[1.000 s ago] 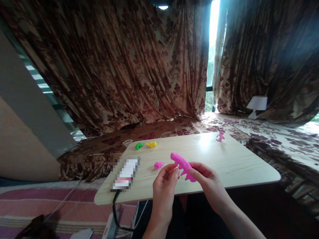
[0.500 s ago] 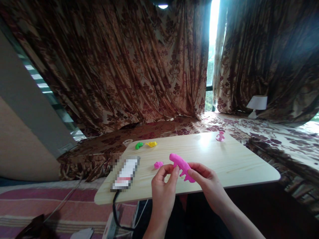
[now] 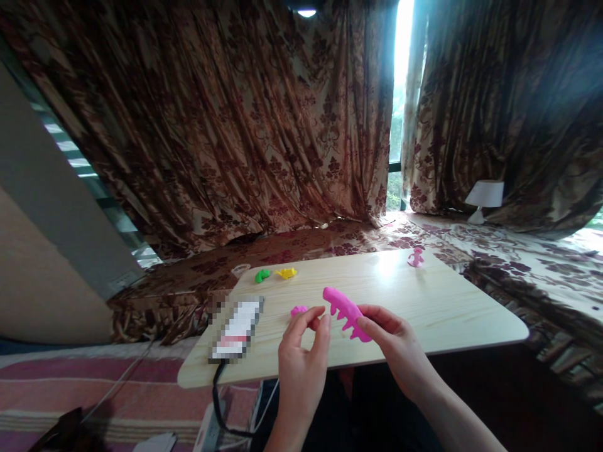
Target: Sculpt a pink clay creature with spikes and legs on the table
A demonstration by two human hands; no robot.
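My right hand [image 3: 393, 345] pinches the rear end of a long pink toy animal [image 3: 345, 309] and holds it above the pale wooden table [image 3: 443, 314], its legs pointing down. My left hand [image 3: 301, 364] hovers just left of the toy, no longer touching it, with thumb and fingers parted and slightly curled and nothing in them. A small pink piece [image 3: 298, 310] lies on the table right behind my left fingertips.
On the table's far left edge lie a green toy [image 3: 262, 274] and a yellow toy [image 3: 286, 272]; a small pink figure [image 3: 415, 257] stands at the far right. A blurred phone [image 3: 238, 328] with a black cable lies at the left. Patterned curtains and a white lamp [image 3: 484, 198] are behind.
My left hand has let go of the pink toy animal and drawn back to the left and down. My right hand still holds it and has turned it so its legs show.
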